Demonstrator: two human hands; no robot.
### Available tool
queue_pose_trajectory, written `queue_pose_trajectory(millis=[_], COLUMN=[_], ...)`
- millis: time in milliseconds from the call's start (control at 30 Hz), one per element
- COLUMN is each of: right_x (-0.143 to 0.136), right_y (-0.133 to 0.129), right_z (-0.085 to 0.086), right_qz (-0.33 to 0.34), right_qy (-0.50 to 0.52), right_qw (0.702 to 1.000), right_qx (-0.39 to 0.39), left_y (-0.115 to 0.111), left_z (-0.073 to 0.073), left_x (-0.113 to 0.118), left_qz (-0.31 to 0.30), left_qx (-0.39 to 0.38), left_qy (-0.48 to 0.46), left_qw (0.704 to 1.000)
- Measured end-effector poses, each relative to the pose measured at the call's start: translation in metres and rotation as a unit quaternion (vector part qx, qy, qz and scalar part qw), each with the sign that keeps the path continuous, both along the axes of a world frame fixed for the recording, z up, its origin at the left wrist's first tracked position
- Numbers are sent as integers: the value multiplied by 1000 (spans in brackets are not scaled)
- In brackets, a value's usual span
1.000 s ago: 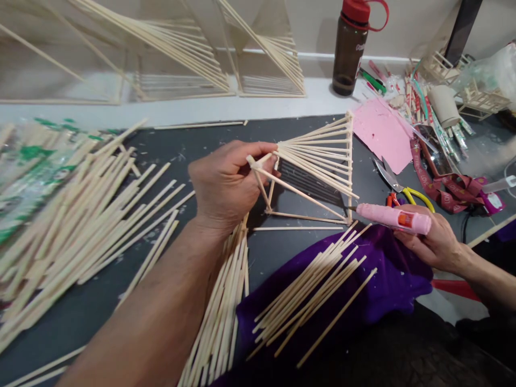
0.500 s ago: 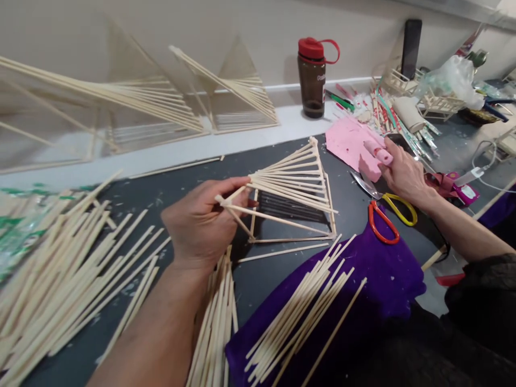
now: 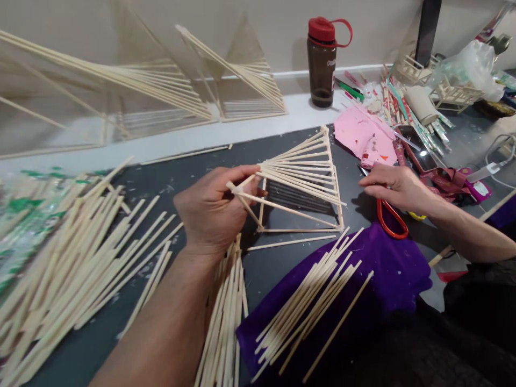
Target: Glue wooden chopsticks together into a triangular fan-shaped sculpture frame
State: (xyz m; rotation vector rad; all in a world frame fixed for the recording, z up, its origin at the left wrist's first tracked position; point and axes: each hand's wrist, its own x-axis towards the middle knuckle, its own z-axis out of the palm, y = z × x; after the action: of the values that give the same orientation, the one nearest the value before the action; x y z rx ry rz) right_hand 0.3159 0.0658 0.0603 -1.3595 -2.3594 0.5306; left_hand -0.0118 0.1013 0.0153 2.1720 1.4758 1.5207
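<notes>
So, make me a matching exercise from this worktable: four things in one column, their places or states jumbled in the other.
Things
1. Bottle
2. Pink pen
3. Purple cloth
4. Small stick frame

Places and states
A. Spread out beneath some loose sticks
B. Gripped by the left hand
C. Standing upright by the wall, with its red lid on
D. Lying on the pink sheet

Right pairs: 1-C, 2-D, 3-A, 4-B
</notes>
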Motion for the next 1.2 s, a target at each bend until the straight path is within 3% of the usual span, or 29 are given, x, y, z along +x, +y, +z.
queue_pose_trajectory(millis=[67,200,700,1000,1200], right_x=[-11,-28,-44,-39,-41], right_y=[-3,-4,-11,-6,0], right_z=[-5,-16,-22,-38,-37], right_qz=[41,8,-35,-45,-20], right_qy=[99,179,194,253,270], right_qw=[989,959,954,914,889], right_qx=[-101,-221,-226,-313,-369], left_y=[-1,0,-1,-1,-1], left_z=[1,0,1,0,1], left_x=[0,1,2,2,3], left_qz=[-5,-14,-23,-21,-21], left_qx=[8,19,4,-11,-8], left_qy=[5,-4,-21,-34,-29], left_qw=[1000,1000,1000,999,999])
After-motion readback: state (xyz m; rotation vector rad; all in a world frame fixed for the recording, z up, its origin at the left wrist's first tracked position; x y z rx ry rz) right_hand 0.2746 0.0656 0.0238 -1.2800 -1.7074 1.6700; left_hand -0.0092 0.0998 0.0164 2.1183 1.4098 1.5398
